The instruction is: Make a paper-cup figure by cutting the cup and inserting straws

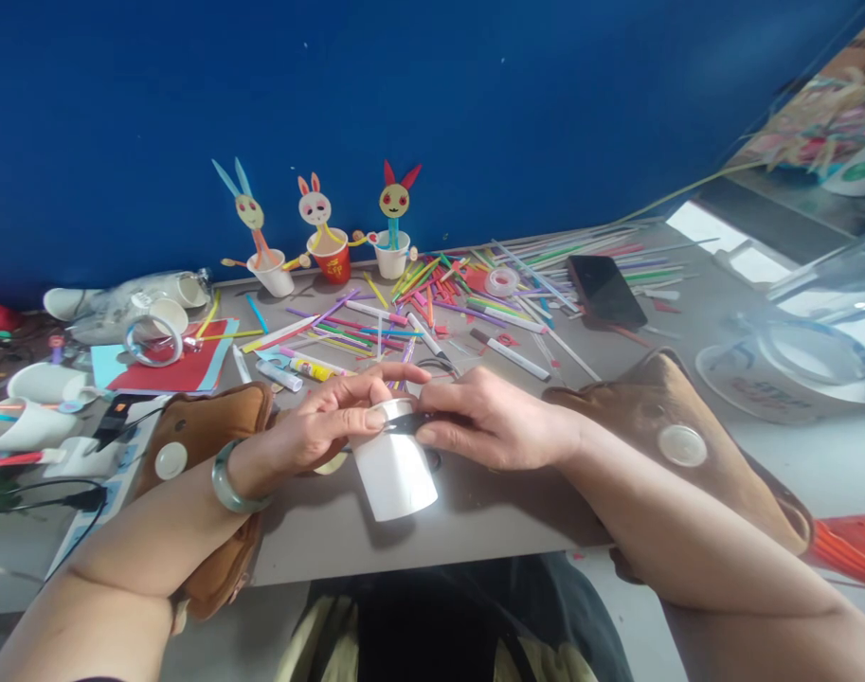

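My left hand (pixel 339 417) is closed around the narrow end of a white paper cup (pixel 396 478), thumb on its side. The cup is tilted, its wide end toward me above the table's front edge. My right hand (pixel 493 421) pinches black scissors (pixel 407 423) against the cup near that narrow end. Fingers hide much of the scissors, and a dark loop shows beside the cup. Whether the tip has pierced the cup I cannot tell. A pale round piece (pixel 331 464) lies under my left hand.
Three rabbit-faced cup figures (pixel 329 256) stand along the blue wall. Coloured sticks (pixel 432 294), markers (pixel 510 355) and a phone (pixel 606 289) cover the table's back. At left are bagged cups (pixel 137 303), tape (pixel 153 341) and red paper (pixel 190 360). Brown cushions (pixel 652 436) lie beneath my forearms.
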`<state>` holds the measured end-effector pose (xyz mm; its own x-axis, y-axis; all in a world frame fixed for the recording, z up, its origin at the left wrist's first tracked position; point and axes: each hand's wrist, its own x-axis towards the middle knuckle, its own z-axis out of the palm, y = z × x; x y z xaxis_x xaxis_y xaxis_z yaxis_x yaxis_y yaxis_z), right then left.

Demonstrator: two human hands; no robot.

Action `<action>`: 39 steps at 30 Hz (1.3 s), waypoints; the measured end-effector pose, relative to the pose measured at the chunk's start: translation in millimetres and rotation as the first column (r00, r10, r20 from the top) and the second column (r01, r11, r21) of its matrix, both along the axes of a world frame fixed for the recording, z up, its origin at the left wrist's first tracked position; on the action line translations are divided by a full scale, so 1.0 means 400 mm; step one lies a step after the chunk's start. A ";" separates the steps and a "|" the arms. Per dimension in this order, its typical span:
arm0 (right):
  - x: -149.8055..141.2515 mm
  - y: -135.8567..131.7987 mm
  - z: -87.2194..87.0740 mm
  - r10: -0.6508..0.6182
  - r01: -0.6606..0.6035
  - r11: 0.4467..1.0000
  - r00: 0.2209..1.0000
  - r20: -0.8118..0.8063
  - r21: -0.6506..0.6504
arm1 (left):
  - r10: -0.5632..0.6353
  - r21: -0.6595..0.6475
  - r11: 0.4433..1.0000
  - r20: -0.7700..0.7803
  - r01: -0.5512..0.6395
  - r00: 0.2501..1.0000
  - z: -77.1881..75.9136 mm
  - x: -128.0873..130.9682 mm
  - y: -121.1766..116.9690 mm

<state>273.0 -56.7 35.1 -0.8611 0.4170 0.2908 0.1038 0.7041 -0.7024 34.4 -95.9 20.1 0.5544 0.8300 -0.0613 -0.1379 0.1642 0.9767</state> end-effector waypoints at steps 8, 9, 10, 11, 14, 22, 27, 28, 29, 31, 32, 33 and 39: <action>0.002 -0.004 0.003 -0.018 0.018 1.000 1.000 0.019 0.017 | 0.009 -0.014 1.000 0.001 -0.009 1.000 0.006 0.005 -0.005; 0.003 -0.003 0.003 -0.025 0.024 0.999 1.000 0.017 0.026 | 0.011 -0.024 1.000 0.000 -0.011 1.000 0.008 0.006 -0.006; 0.003 -0.002 0.002 -0.029 0.028 0.999 0.999 0.016 0.032 | 0.015 -0.035 0.999 0.001 -0.015 1.000 0.009 0.007 -0.006; 0.003 -0.001 0.000 -0.032 0.032 0.999 0.999 0.011 0.032 | 0.020 -0.048 0.999 0.005 -0.020 1.000 0.010 0.007 -0.006; -0.002 0.004 -0.014 -0.069 0.068 0.998 0.997 -0.033 -0.016 | 0.040 -0.073 0.997 0.043 -0.037 0.998 0.013 0.009 -0.004; -0.032 0.010 -0.068 -0.463 0.345 0.839 0.859 -0.219 -0.421 | 0.295 -0.063 0.954 0.052 -0.291 0.954 0.016 0.026 0.005; -0.044 0.012 -0.081 -0.556 0.446 0.755 0.824 -0.108 -0.480 | 0.462 0.022 0.886 0.043 -0.463 0.886 -0.004 0.030 0.007; -0.047 0.013 -0.083 -0.567 0.470 0.750 0.819 -0.088 -0.466 | 0.479 0.061 0.875 0.033 -0.480 0.877 -0.009 0.029 0.007; -0.048 0.013 -0.085 -0.580 0.495 0.747 0.811 -0.072 -0.444 | 0.493 0.107 0.864 0.027 -0.493 0.870 -0.014 0.028 0.006; -0.051 0.015 -0.086 -0.611 0.546 0.741 0.789 -0.056 -0.390 | 0.506 0.175 0.848 0.020 -0.501 0.863 -0.020 0.027 0.006; -0.051 0.017 -0.085 -0.628 0.568 0.735 0.776 -0.057 -0.370 | 0.507 0.185 0.845 0.019 -0.501 0.862 -0.022 0.026 0.006; -0.051 0.020 -0.083 -0.643 0.586 0.727 0.763 -0.058 -0.357 | 0.508 0.185 0.844 0.021 -0.503 0.861 -0.022 0.027 0.006; -0.042 0.034 -0.073 -0.652 0.627 0.716 0.757 0.025 -0.308 | 0.505 0.061 0.860 0.045 -0.507 0.862 -0.012 0.034 0.000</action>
<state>256.3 -43.0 5.7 -0.3376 0.9327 0.1268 0.3911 0.2616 -0.8824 47.9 -95.9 15.3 0.0576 0.9982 0.0150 -0.2100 -0.0025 0.9777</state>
